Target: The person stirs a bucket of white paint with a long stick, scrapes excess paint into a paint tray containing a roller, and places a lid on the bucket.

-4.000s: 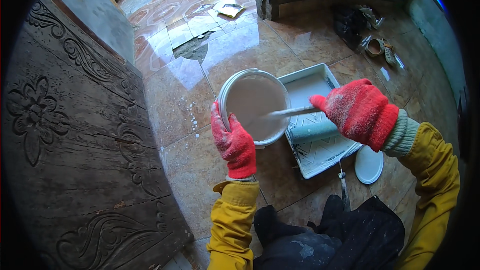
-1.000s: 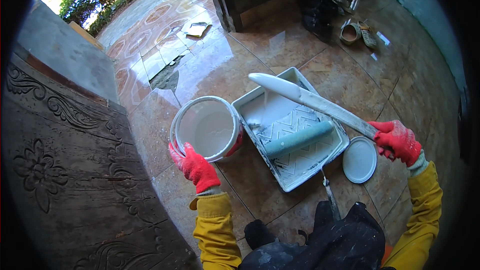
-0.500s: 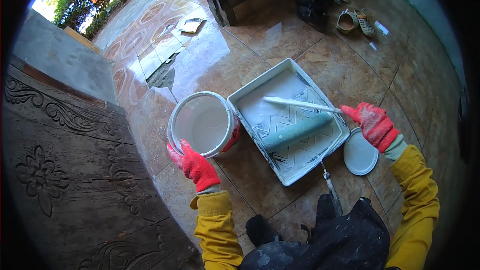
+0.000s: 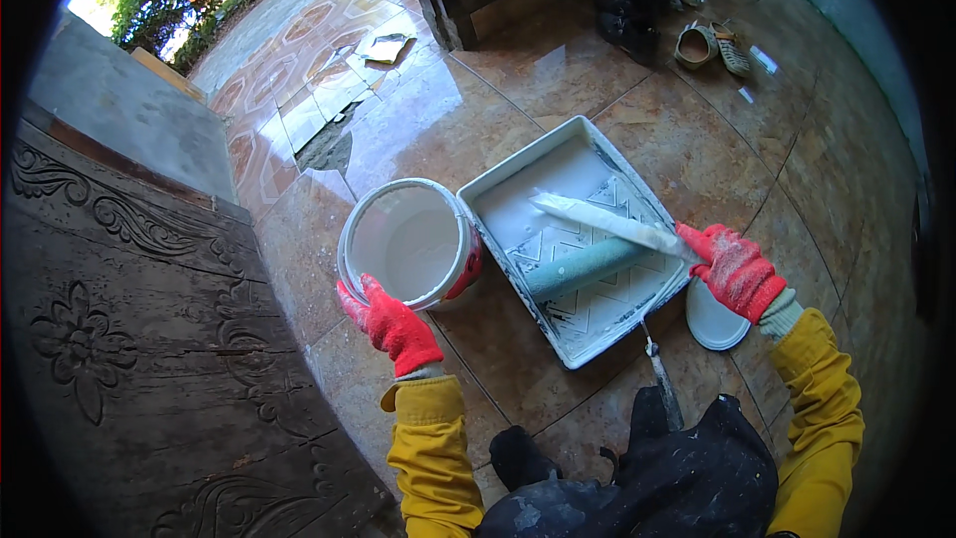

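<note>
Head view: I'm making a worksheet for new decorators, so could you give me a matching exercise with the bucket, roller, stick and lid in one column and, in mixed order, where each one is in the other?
Things
1. Bucket
2. Roller
3. Stick
4. Lid

Places
A. Lying across the ridged part of the tray
B. On the floor, to the right of the tray
C. In the right hand
D. Held at its edge by the left hand

Right pairs: 1-D, 2-A, 3-C, 4-B.
</note>
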### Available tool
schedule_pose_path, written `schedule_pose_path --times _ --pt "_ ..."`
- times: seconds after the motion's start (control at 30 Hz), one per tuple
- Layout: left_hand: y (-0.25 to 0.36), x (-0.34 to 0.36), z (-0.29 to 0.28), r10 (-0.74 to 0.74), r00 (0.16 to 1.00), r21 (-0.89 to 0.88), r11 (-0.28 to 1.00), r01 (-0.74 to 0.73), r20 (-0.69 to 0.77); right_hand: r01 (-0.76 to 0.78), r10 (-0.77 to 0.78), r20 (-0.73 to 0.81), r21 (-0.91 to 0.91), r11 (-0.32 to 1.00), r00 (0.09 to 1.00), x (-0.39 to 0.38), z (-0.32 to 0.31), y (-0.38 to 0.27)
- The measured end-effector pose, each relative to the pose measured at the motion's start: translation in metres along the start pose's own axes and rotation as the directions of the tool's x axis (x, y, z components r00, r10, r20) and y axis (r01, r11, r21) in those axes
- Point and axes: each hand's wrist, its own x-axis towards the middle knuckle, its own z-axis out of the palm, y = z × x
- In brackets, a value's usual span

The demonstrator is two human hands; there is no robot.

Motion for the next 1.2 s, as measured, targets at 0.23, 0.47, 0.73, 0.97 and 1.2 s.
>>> schedule_pose_path --times 0.23,0.47,0.73,0.97,1.2 --pt "-0.002 -0.003 0.006 -0.033 0.999 -0.053 0.998 0.034 0.027 0.119 -0.229 -0.39 -0.287 0.95 0.892 0.001 0.016 0.01" --pt "0.009 -0.008 0.005 -0.072 0.997 -0.029 0.997 0.072 -0.001 -0.203 0.193 0.23 0.02 0.979 0.954 -0.042 0.04 -0.075" --pt "-0.011 -0.001 0.005 0.018 0.999 -0.008 1.0 -0.018 0.029 -0.506 0.392 0.326 0.465 0.726 0.861 -0.088 0.068 -0.077" --pt "-0.011 0.006 -0.003 0.055 0.999 0.044 0.998 -0.055 0.001 -0.771 0.306 0.717 0.51 0.381 0.626 -0.076 -0.017 -0.081" --pt "-0.011 0.006 0.002 0.033 0.999 0.009 0.999 -0.033 -0.005 -0.622 0.077 0.647 0.684 0.381 0.758 -0.098 -0.048 -0.058"
